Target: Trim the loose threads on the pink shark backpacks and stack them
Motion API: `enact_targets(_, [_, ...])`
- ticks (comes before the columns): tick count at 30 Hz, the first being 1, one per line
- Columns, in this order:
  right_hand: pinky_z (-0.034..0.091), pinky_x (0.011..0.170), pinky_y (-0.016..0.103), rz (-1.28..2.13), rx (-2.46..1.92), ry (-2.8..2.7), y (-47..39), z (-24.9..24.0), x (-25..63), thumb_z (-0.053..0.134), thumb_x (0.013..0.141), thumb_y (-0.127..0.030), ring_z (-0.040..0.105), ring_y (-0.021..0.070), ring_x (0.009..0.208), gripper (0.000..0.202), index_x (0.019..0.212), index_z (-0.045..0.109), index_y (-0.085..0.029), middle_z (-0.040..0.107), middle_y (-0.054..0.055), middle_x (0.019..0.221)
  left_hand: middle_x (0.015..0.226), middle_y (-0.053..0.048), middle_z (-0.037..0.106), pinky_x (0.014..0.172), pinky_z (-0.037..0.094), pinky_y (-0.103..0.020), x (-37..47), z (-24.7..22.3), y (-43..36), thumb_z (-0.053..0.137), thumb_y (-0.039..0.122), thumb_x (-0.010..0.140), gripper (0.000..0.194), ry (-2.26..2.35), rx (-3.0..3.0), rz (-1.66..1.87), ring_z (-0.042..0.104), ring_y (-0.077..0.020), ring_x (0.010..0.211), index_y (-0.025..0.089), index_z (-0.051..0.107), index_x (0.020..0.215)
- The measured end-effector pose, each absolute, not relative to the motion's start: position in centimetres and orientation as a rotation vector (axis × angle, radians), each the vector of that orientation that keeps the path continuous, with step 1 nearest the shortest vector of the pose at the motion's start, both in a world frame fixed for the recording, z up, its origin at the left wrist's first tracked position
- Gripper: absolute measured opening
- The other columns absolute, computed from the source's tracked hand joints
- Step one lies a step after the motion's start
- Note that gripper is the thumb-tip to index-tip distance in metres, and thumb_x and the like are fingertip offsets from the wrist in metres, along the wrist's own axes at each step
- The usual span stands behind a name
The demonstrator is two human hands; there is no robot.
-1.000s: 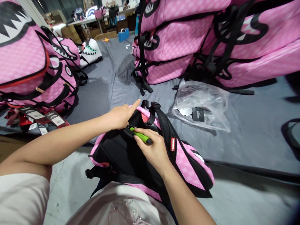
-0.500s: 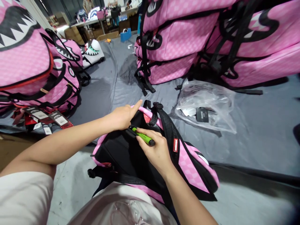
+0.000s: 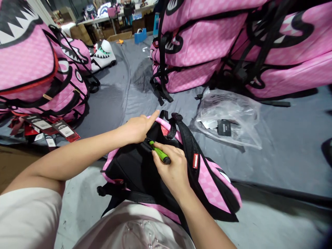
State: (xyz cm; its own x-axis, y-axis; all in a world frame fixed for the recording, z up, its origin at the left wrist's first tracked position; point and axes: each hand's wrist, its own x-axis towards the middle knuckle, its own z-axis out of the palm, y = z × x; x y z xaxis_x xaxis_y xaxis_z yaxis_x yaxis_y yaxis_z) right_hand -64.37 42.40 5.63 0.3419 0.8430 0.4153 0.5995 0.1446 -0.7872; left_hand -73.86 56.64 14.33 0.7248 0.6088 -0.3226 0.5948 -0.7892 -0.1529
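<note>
A black and pink backpack (image 3: 135,169) lies with its black side up at the front edge of the grey-covered table, partly over my lap. My right hand (image 3: 172,166) is closed around a green marker-like tool (image 3: 162,155) with a black end; its dark tip points at the black fabric near the top of the bag. Just beyond that tip, my left hand (image 3: 138,128) presses on the bag's upper edge. Its index finger stretches along the pink trim, while the other fingers are curled, and what they hold is hidden.
Pink backpacks (image 3: 199,43) are stacked at the back right. More pink bags (image 3: 28,69) with hanging tags (image 3: 66,130) stand at the left. A clear plastic bag (image 3: 230,117) lies right of centre on the grey cloth (image 3: 285,145). A blue tape dispenser (image 3: 140,36) sits farther back.
The green tool and my right hand have shifted slightly, and the tool points a little more steeply down the view. My left hand has moved slightly right.
</note>
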Motion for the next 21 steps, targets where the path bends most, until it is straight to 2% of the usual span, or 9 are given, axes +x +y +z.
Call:
enact_targets(8, [0.048,0.087,0.041,0.29,-1.516,-1.35,42.61,5.57,-64.65,0.066,0.084,-0.018,0.071,0.0222,0.093,0.02,0.103,0.072,-0.021,0.077,0.005,0.102,0.118,-0.015,0.06,0.072,0.048,-0.028,-73.93,14.25,56.63,0.06,0.02,0.085,0.095,-1.022,-2.882,0.554,0.066,-0.0246,0.098,0.019,-0.002,0.157])
enact_targets(21, [0.05,0.09,0.04,0.402,-1.469,-1.34,42.76,5.61,-64.15,0.064,0.085,-0.02,0.071,0.0217,0.095,0.021,0.103,0.073,-0.026,0.077,0.003,0.105,0.118,-0.015,0.06,0.074,0.048,-0.028,-73.86,14.33,56.63,0.061,0.019,0.084,0.096,-1.036,-2.892,0.567,0.066,-0.024,0.099,0.017,-0.001,0.157])
